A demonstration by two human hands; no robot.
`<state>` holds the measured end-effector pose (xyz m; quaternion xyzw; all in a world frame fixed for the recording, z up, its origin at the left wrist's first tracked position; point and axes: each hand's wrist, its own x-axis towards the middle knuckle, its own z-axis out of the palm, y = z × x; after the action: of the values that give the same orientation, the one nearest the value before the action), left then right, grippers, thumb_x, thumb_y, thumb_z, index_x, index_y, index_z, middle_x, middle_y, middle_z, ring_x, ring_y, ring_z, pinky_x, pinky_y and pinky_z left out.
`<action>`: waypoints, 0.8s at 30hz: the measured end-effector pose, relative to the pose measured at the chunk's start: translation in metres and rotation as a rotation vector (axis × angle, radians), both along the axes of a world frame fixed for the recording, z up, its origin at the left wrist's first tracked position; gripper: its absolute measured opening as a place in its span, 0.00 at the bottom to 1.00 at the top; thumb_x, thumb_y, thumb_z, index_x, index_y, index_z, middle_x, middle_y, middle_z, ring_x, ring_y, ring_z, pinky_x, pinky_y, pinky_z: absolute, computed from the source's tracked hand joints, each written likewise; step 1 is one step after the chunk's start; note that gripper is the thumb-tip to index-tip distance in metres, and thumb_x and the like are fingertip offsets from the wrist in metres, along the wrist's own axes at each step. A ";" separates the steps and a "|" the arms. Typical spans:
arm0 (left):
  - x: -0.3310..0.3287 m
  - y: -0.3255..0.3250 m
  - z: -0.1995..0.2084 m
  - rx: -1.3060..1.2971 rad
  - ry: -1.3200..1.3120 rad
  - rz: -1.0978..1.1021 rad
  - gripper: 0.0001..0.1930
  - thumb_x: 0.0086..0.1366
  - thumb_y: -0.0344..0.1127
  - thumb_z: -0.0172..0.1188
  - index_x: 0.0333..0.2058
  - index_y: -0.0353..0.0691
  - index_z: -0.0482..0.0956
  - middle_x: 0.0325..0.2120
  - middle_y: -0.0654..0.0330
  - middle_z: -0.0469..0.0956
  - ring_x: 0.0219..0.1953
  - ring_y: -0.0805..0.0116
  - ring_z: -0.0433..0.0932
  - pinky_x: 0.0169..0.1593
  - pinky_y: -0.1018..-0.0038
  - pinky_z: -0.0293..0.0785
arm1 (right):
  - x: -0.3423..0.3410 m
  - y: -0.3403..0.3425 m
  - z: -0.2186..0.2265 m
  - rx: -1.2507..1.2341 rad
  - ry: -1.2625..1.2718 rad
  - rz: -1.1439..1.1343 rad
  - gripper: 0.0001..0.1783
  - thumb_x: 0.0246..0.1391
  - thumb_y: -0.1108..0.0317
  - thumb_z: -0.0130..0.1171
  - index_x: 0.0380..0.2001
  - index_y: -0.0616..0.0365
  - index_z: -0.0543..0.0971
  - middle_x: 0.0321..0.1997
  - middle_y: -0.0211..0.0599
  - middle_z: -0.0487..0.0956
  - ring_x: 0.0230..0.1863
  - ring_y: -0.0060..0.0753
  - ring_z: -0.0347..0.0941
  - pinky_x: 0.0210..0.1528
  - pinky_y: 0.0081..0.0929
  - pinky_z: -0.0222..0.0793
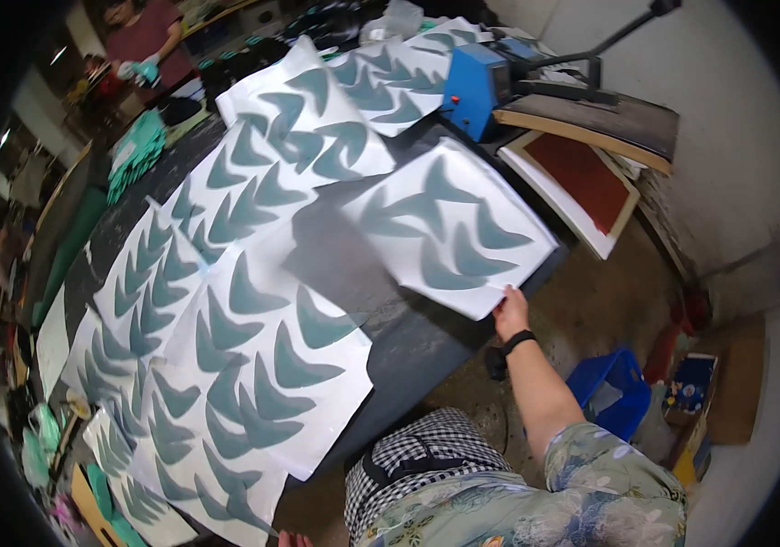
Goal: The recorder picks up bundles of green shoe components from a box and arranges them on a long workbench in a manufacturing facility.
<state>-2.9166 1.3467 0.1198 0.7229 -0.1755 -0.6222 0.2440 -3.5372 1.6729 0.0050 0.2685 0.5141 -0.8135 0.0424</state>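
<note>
Overlapping white sheets [312, 442] with green curved shapes cover much of the dark worktop [422, 342]. At the lower edge, the left hand [295, 540] barely shows; its grip I cannot tell. Rightward, 1 similar sheet [452, 232] is over the worktop, its near edge pinched by the right hand [510, 312].

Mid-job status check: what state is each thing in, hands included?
Right hand: closed on the near corner of a white sheet.
White sheet: held at that corner, bearing green curved shapes.
Left hand: mostly out of frame, grip unclear.
Front sheet: spread out, bearing green shapes.
Blue press: open, upper plate above the reddish-brown pad.
Blue crate: open-topped, something pale inside.
</note>
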 end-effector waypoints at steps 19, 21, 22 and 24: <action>-0.002 0.045 -0.053 0.040 0.040 0.104 0.08 0.62 0.39 0.63 0.40 0.49 0.80 0.32 0.67 0.79 0.34 0.68 0.77 0.40 0.69 0.76 | 0.125 -0.193 0.058 0.024 -0.479 1.378 0.19 0.59 0.51 0.59 0.39 0.56 0.76 0.32 0.27 0.75 0.34 0.22 0.72 0.38 0.23 0.75; -0.006 0.051 -0.049 0.046 0.060 0.130 0.07 0.64 0.37 0.60 0.41 0.48 0.78 0.31 0.66 0.78 0.31 0.69 0.77 0.35 0.72 0.77 | 0.125 -0.211 0.041 0.046 -0.476 1.359 0.18 0.60 0.51 0.58 0.38 0.56 0.75 0.31 0.27 0.73 0.31 0.22 0.71 0.37 0.23 0.75; -0.012 0.055 -0.043 0.047 0.069 0.123 0.07 0.64 0.37 0.60 0.41 0.48 0.78 0.31 0.66 0.78 0.31 0.69 0.77 0.35 0.72 0.77 | 0.124 -0.219 0.038 0.069 -0.480 1.338 0.17 0.60 0.52 0.58 0.36 0.56 0.75 0.29 0.27 0.72 0.29 0.22 0.70 0.36 0.22 0.75; -0.020 0.063 -0.026 0.095 0.027 0.052 0.19 0.64 0.39 0.61 0.53 0.42 0.74 0.51 0.59 0.73 0.56 0.63 0.68 0.58 0.62 0.68 | 0.130 -0.225 0.037 0.101 -0.423 1.291 0.16 0.62 0.54 0.55 0.35 0.57 0.75 0.29 0.28 0.72 0.26 0.21 0.67 0.34 0.21 0.72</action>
<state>-2.9364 1.4101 0.0940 0.7296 -0.1235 -0.6329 0.2279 -3.4073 1.4479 0.0423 0.0629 0.5892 -0.5300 0.6066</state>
